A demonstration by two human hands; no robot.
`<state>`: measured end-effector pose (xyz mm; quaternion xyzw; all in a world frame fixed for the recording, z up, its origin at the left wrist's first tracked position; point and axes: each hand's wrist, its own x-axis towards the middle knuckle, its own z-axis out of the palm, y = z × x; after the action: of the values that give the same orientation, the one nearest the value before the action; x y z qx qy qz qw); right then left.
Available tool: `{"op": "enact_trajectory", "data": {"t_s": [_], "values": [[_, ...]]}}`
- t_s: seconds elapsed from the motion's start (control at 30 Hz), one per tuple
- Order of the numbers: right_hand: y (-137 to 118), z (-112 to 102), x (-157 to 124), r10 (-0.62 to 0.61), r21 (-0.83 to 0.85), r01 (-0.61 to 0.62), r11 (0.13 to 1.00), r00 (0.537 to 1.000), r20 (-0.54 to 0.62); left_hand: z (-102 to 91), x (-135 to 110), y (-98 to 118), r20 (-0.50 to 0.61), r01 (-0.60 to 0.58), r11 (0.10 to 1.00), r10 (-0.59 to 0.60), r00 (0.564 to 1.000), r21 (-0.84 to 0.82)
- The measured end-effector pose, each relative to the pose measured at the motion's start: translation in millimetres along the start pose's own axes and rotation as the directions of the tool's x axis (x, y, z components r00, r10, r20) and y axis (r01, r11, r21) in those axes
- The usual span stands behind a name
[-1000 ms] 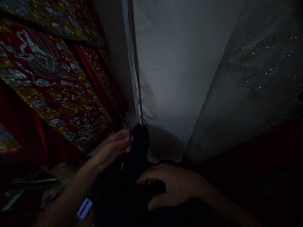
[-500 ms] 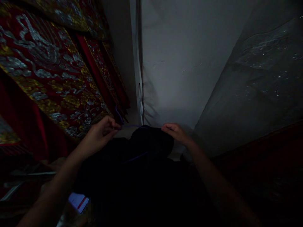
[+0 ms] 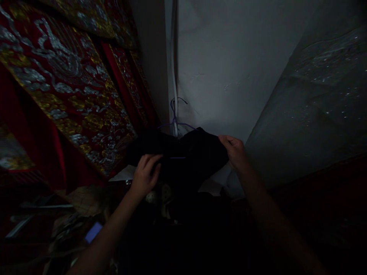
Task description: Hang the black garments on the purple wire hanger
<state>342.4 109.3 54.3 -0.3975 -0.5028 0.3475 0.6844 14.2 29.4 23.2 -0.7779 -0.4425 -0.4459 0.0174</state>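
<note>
A black garment hangs on a thin purple wire hanger, held up in the middle of the dim view. My left hand grips the garment's lower left side, fingers curled into the cloth. My right hand pinches the garment's right shoulder edge. The hanger's hook sticks up above the cloth, in front of a white strip on the wall. The garment's lower part fades into darkness below.
Red hangings with gold and silver embroidery fill the left. A pale wall stands behind, and a grey glittering fabric drapes at the right. Papers and a small lit object lie low on the left.
Both hands have raised the black garment. The hanger is now inside it with the hook showing above. My left hand moved from the hanger to the cloth's lower left.
</note>
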Motion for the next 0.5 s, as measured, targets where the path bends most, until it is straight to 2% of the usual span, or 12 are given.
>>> {"op": "enact_trajectory", "data": {"t_s": [0.13, 0.23, 0.3, 0.37, 0.43, 0.47, 0.5], "values": [[10.3, 2.3, -15.3, 0.018, 0.004, -0.018, 1.000, 0.999, -0.049, 34.0, -11.0, 2.6, 0.238, 0.107, 0.991, -0.085, 0.968, -0.079], [13.7, 2.5, -12.7, 0.018, -0.037, -0.021, 0.999, 0.998, -0.068, 56.3, -13.6, -1.9, 0.311, 0.212, 0.975, -0.182, 0.933, -0.065], [19.2, 2.3, -15.7, -0.007, -0.099, -0.005, 0.995, 0.993, -0.121, 68.5, -16.3, -5.8, 0.282, 0.262, 0.964, -0.236, 0.930, -0.056], [29.3, 6.4, -30.3, -0.082, -0.182, 0.036, 0.983, 0.965, -0.248, 77.8, -21.3, -6.0, 0.210, 0.314, 0.942, -0.286, 0.935, -0.117], [44.2, 17.8, -58.6, -0.177, -0.283, 0.065, 0.957, 0.904, -0.390, 84.6, -29.3, 0.4, 0.104, 0.366, 0.900, -0.351, 0.931, -0.237], [52.9, 26.2, -76.8, -0.181, -0.324, 0.035, 0.945, 0.884, -0.432, 87.5, -34.4, 6.0, 0.049, 0.384, 0.874, -0.388, 0.920, -0.298], [61.6, 35.9, -96.4, -0.138, -0.334, -0.017, 0.942, 0.890, -0.435, 90.3, -40.2, 12.8, -0.001, 0.399, 0.846, -0.427, 0.904, -0.354]]}}
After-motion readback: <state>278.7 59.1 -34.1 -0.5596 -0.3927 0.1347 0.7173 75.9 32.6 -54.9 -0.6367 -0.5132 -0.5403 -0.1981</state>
